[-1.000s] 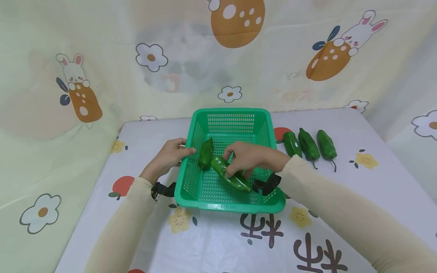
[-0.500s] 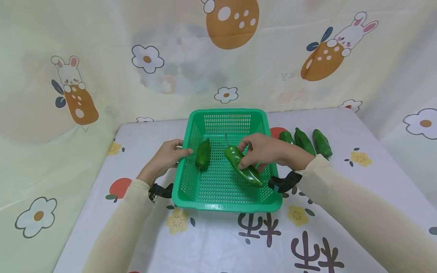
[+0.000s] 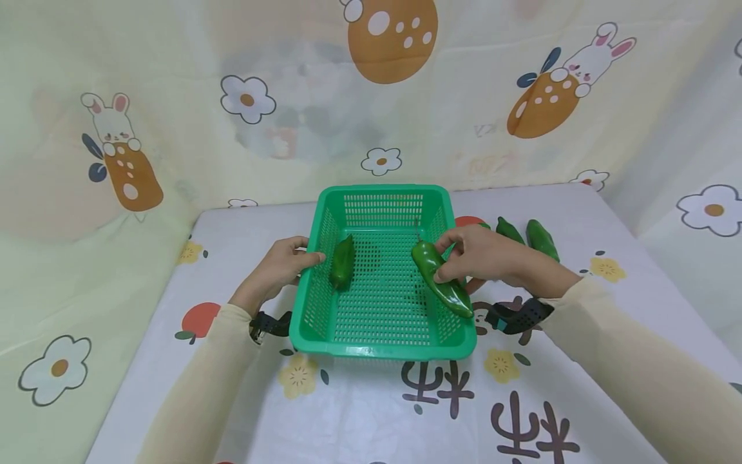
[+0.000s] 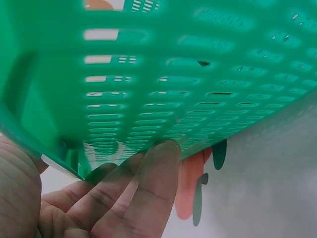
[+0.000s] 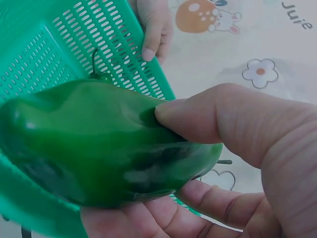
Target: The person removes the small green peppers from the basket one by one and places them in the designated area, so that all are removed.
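A long green pepper is held between the thumb and fingers of my right hand, over the right side of a green plastic basket. In the right wrist view the shiny pepper fills much of the picture. Another green pepper lies on the basket floor near its left wall. My left hand grips the basket's left rim, thumb on top. Seen in the left wrist view, its fingers lie against the outside of the slotted wall.
Beyond my right hand, several green peppers lie on the table, partly hidden; one pepper is furthest right. A patterned cloth covers the table. Behind it rises a printed curtain.
My right hand has lifted the pepper and carried it right, from mid-basket to above the right wall. My left hand has stayed on the rim. The view has shifted slightly.
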Demonstrator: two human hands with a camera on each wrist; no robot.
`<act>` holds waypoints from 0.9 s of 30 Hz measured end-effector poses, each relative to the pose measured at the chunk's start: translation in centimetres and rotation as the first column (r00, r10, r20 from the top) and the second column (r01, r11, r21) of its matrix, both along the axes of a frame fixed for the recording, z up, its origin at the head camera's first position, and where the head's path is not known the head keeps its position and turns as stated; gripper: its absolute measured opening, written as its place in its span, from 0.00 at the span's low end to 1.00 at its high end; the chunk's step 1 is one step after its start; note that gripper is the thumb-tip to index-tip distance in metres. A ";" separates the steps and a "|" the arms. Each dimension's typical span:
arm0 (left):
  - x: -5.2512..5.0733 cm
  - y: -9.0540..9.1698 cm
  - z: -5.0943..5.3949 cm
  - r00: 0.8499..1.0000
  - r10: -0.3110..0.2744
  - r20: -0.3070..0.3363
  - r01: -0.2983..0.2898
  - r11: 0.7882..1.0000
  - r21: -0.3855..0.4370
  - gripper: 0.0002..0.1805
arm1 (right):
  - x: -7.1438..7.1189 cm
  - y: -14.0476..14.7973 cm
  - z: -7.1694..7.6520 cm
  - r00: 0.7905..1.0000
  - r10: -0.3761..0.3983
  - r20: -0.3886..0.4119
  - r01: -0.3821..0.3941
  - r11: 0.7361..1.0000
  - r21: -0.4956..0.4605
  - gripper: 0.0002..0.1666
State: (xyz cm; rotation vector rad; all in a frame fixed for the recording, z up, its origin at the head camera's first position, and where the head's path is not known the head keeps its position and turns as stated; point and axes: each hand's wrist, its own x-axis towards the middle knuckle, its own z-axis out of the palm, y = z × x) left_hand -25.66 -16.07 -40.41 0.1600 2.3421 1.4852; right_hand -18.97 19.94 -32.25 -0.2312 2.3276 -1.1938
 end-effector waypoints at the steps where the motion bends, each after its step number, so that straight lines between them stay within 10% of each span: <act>1: 0.0 0.0 0.0 1.000 0.000 -0.001 0.000 1.000 0.000 0.23 | 0.1 0.2 0.0 1.000 -0.001 -0.006 0.001 1.000 -0.001 0.34; 27: 0.0 0.0 0.1 1.000 -0.009 0.003 0.009 1.000 -0.001 0.23 | 2.9 7.3 -2.8 0.984 -0.177 -0.036 0.178 0.984 0.013 0.42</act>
